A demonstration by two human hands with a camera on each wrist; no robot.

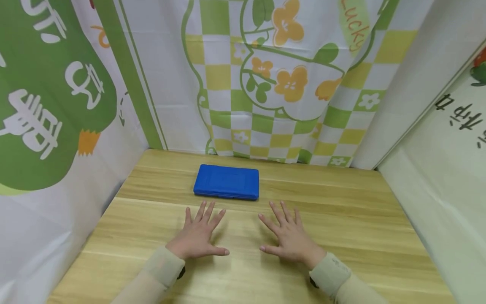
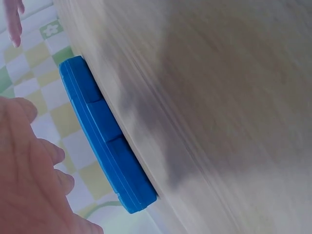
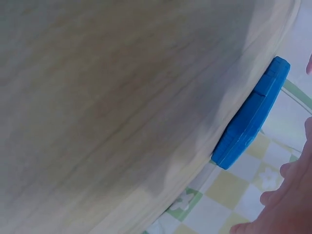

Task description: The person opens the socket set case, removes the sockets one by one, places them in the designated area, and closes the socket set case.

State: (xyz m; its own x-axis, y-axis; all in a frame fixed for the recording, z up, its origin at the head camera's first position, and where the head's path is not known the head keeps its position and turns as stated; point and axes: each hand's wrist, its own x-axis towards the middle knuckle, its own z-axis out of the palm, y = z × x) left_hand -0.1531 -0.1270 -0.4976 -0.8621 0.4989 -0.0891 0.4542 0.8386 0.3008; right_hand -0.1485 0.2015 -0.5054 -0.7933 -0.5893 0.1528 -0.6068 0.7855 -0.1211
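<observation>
A flat blue plastic case, its lid down and a latch tab on its front side, lies toward the back of the wooden table. In front of its left half my left hand is spread, fingers straight and apart, holding nothing. My right hand mirrors it on the other side, also spread and holding nothing, just right of the case's front corner. Both hands hover over the tabletop, casting shadows on it. The right wrist view shows the case beyond the fingers.
The wooden table ends at a hanging cloth with green and yellow checks and flowers. A printed green-and-white cloth hangs on the left, and a pale sheet with dark writing on the right.
</observation>
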